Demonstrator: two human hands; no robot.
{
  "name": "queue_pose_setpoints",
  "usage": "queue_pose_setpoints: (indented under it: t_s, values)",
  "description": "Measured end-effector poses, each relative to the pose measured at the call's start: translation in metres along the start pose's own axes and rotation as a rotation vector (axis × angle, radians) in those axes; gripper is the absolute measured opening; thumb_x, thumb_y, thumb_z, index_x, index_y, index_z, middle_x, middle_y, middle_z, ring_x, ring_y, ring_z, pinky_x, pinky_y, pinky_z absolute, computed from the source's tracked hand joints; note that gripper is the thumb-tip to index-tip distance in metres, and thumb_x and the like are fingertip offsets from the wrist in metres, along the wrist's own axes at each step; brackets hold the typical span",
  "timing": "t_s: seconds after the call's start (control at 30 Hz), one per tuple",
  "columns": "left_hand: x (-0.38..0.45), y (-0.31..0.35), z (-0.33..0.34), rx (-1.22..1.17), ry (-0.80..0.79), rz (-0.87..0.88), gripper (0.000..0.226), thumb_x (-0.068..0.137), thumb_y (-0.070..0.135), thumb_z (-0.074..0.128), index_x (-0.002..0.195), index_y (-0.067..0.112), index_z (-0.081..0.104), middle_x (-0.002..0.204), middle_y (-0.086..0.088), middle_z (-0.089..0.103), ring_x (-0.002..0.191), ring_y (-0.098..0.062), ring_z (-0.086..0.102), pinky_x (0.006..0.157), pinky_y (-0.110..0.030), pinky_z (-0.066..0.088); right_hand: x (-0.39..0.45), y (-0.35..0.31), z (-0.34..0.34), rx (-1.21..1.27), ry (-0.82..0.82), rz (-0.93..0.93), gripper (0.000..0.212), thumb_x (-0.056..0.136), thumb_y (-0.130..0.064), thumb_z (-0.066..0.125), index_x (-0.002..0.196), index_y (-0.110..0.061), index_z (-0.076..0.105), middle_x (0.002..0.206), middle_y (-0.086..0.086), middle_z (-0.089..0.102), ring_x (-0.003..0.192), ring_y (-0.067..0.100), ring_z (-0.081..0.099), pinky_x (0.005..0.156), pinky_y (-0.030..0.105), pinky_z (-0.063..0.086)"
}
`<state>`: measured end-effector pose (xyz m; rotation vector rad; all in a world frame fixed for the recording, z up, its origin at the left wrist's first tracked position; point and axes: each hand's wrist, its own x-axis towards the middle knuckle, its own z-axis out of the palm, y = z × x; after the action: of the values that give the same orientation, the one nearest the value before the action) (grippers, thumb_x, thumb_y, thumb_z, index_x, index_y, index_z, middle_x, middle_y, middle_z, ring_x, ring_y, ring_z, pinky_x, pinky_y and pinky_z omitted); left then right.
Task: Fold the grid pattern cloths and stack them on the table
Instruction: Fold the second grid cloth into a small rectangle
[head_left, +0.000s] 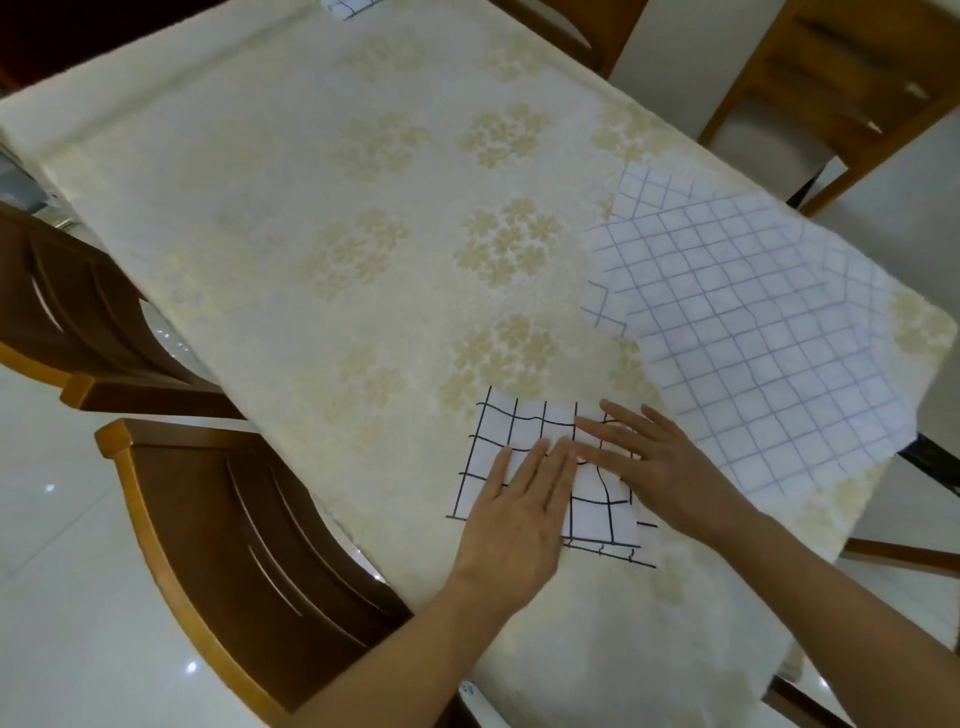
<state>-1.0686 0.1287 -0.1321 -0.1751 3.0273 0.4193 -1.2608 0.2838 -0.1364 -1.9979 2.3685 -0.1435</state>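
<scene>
A: What is on the big table with the cream cloth and pale yellow flower shapes?

B: A small white cloth with thick black grid lines, folded into a square, lies near the edge closest to the person. Its lower layers stick out a little at the bottom.

A: What are the hands doing?

B: Both hands lie flat on that folded cloth. The left hand has straight fingers, close together, pressing on the left part. The right hand has its fingers spread out and presses on the right part. The fingertips of the two hands almost meet in the middle. Nothing is pinched or grabbed.

A: Are there more cloths?

B: Yes. A heap of flat white cloths with thin blue grid lines lies on the right side of the table, just beside the right hand. They are not folded, and one corner hangs over the table's edge. Far away, at the top edge, a bit of another white cloth with dark grid lines peeks in.

A: What is around the table?

B: Brown wooden chairs. One chair is on the left near the person, another is behind it, and a chair with a grey seat is on the far right. The floor is shiny white tile.
</scene>
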Motion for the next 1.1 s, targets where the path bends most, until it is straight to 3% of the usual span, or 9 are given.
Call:
queue_pose_setpoints:
  t_s: [0.13, 0.2, 0.3, 0.47, 0.6, 0.67, 0.8, 0.97, 1.1]
  values:
    - [0.007, 0.021, 0.005, -0.024, -0.019, 0.021, 0.064, 0.092, 0.026, 0.022, 0.152, 0.005, 0.031, 0.159, -0.011, 0.032, 0.146, -0.026, 0.031, 0.117, -0.051, 0.029, -0.019, 0.015, -0.009, 0.028, -0.052, 0.035, 0.090, 0.073, 0.011, 0.073, 0.149, -0.028, 0.044, 0.161, -0.004, 0.032, 0.151, 0.025, 0.022, 0.109, 0.054, 0.040]
    - [0.010, 0.029, 0.012, -0.014, -0.035, 0.030, 0.064, 0.093, 0.027, 0.022, 0.153, 0.005, 0.028, 0.160, -0.011, 0.027, 0.148, -0.027, 0.027, 0.119, -0.051, 0.025, -0.030, 0.022, -0.008, 0.031, -0.079, 0.078, 0.089, 0.074, 0.010, 0.074, 0.149, -0.027, 0.044, 0.161, -0.004, 0.031, 0.151, 0.025, 0.022, 0.110, 0.052, 0.040]
    - [0.016, 0.038, 0.022, 0.012, -0.062, 0.034, 0.066, 0.095, 0.024, 0.040, 0.155, 0.005, 0.020, 0.163, -0.011, 0.020, 0.150, -0.028, 0.020, 0.120, -0.051, 0.020, -0.045, 0.029, -0.004, 0.049, -0.076, 0.134, 0.086, 0.075, 0.009, 0.071, 0.148, -0.028, 0.046, 0.159, -0.002, 0.034, 0.149, 0.029, 0.026, 0.108, 0.050, 0.043]
    - [0.026, 0.042, 0.033, 0.015, -0.070, 0.036, 0.072, 0.093, 0.011, 0.046, 0.156, 0.005, 0.013, 0.164, -0.013, 0.010, 0.152, -0.030, 0.012, 0.121, -0.053, 0.015, -0.058, 0.025, 0.002, 0.070, -0.132, 0.307, 0.098, 0.066, 0.008, 0.081, 0.148, -0.034, 0.045, 0.161, -0.002, 0.030, 0.140, 0.031, 0.043, 0.077, 0.043, 0.061]
    - [0.031, 0.037, 0.036, 0.043, -0.044, 0.029, 0.073, 0.093, 0.004, 0.041, 0.157, 0.006, 0.007, 0.165, -0.014, 0.002, 0.152, -0.031, 0.002, 0.121, -0.053, 0.009, -0.059, 0.026, 0.009, 0.083, -0.077, 0.393, 0.097, 0.061, 0.002, 0.089, 0.144, -0.033, 0.052, 0.155, -0.003, 0.042, 0.123, 0.029, 0.060, 0.067, 0.039, 0.061]
    - [0.033, 0.034, 0.035, 0.060, -0.036, 0.027, 0.074, 0.093, 0.004, 0.044, 0.157, 0.006, 0.007, 0.165, -0.014, 0.003, 0.152, -0.031, 0.000, 0.122, -0.054, 0.008, -0.060, 0.031, 0.012, 0.101, -0.062, 0.417, 0.095, 0.066, 0.002, 0.085, 0.145, -0.035, 0.049, 0.155, -0.003, 0.042, 0.120, 0.029, 0.061, 0.070, 0.041, 0.061]
    - [0.037, 0.031, 0.034, 0.052, -0.012, 0.006, 0.074, 0.090, 0.003, 0.054, 0.155, 0.005, 0.019, 0.163, -0.013, 0.016, 0.151, -0.030, 0.014, 0.120, -0.052, 0.020, -0.069, 0.042, 0.017, 0.155, -0.048, 0.420, 0.093, 0.072, 0.006, 0.080, 0.148, -0.033, 0.045, 0.158, -0.003, 0.037, 0.130, 0.032, 0.054, 0.094, 0.046, 0.052]
    - [0.040, 0.031, 0.033, 0.071, -0.034, 0.031, 0.078, 0.092, 0.001, 0.051, 0.157, 0.005, 0.008, 0.165, -0.013, 0.003, 0.152, -0.030, 0.004, 0.122, -0.049, 0.009, -0.074, 0.048, 0.012, 0.110, -0.005, 0.374, 0.094, 0.063, 0.022, 0.074, 0.145, -0.019, 0.051, 0.153, 0.006, 0.043, 0.131, 0.036, 0.051, 0.101, 0.044, 0.037]
    - [0.042, 0.036, 0.031, 0.106, -0.116, 0.121, 0.069, 0.099, 0.004, 0.024, 0.154, 0.009, -0.017, 0.162, -0.010, -0.021, 0.148, -0.027, -0.020, 0.119, -0.047, -0.012, -0.079, 0.051, 0.012, 0.120, 0.021, 0.396, 0.104, 0.056, 0.032, 0.063, 0.147, -0.015, 0.047, 0.154, 0.008, 0.041, 0.136, 0.035, 0.046, 0.106, 0.045, 0.037]
